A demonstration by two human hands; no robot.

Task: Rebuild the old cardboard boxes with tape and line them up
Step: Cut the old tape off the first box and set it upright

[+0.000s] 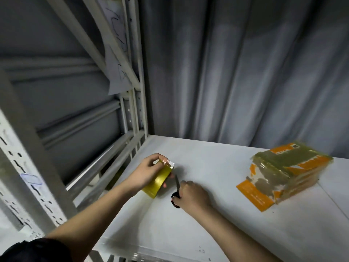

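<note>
Where grey curtain hangs | white table | metal shelving

Two hands in view, a left hand and a right hand. One roll of yellow tape. One pair of scissors. One orange cardboard box, patched with tape, on one white surface. One metal rack.

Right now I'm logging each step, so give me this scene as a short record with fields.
surface: white table
left hand: holds the tape roll
right hand: grips the scissors, blades toward the roll
box: orange, taped over, lying on the table to the right, untouched
backdrop: grey curtain, metal rack on the left
</note>
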